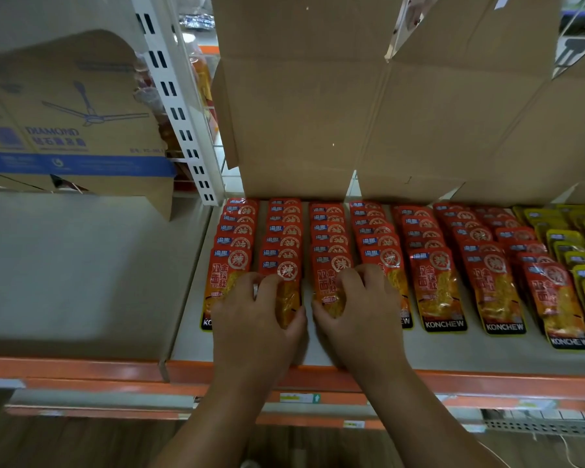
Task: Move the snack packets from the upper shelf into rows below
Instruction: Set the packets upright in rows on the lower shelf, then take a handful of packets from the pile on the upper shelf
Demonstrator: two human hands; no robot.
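Seven or so rows of red foil snack packets (439, 288) are already lying on the pale lower shelf (453, 352), each row overlapping like roof tiles from the back to the front edge. Beside them on the right, yellow foil packets (561, 241) are sitting in similar rows. From where I am standing, most of the filling is looking done, and what is going on now seems to be tidying the front.

Both hands are working side by side, nearly touching at the thumbs. The left hand (257, 309) is curling its fingers over the front packet of the second row (286, 268), thumb pressing the packet's right edge. The right hand (355, 305) is gripping the front packet of the third row (328, 275) in the same way.

Behind the rows, two open brown cardboard boxes (301, 113) are standing at the back of the shelf with flaps hanging loose. Their insides are facing away, so I cannot tell whether packets are still waiting in them. The upper shelf itself is not showing. On the left, a printed ceiling-fan carton (75, 123) is resting on a neighbouring shelf.
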